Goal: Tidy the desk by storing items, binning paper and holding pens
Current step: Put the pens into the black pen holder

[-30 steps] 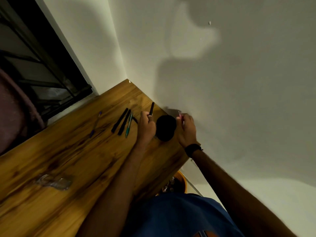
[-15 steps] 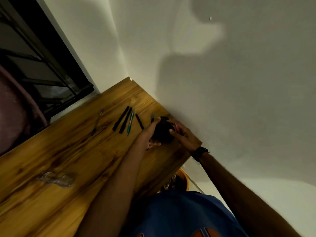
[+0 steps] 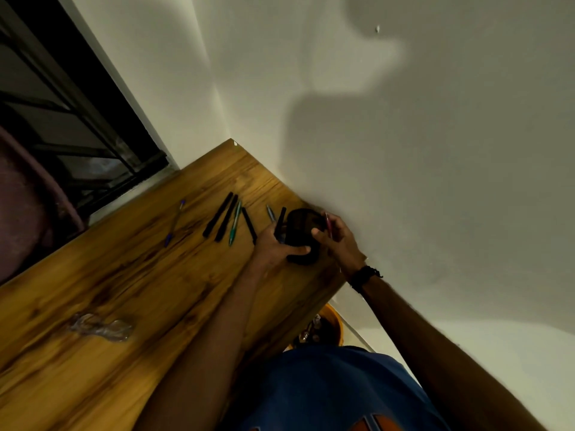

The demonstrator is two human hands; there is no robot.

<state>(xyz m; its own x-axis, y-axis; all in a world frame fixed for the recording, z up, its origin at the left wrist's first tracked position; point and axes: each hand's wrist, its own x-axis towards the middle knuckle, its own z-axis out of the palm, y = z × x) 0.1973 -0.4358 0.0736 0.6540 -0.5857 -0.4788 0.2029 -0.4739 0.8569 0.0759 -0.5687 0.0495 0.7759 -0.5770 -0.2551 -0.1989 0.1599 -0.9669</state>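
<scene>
- Wooden desk (image 3: 130,293) meets a pale wall corner in the head view; a black pen holder (image 3: 300,236) is tipped at the far edge.
- Since a second ago, the left hand (image 3: 273,247) has wrapped round the holder along with a black pen (image 3: 280,220); the right hand (image 3: 337,239) grips its rim, pinching a pink pen (image 3: 328,223).
- Six pens lie loose: three black, one green (image 3: 235,223), one blue (image 3: 175,223), one grey.

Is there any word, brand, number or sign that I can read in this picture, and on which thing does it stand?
None can be read.
Pens on the desk: too small and dark to show any print.
Black pen holder: no label shows.
Pink pen in the right hand: too blurred to tell.
Plastic wrapper: no print shows.
</scene>
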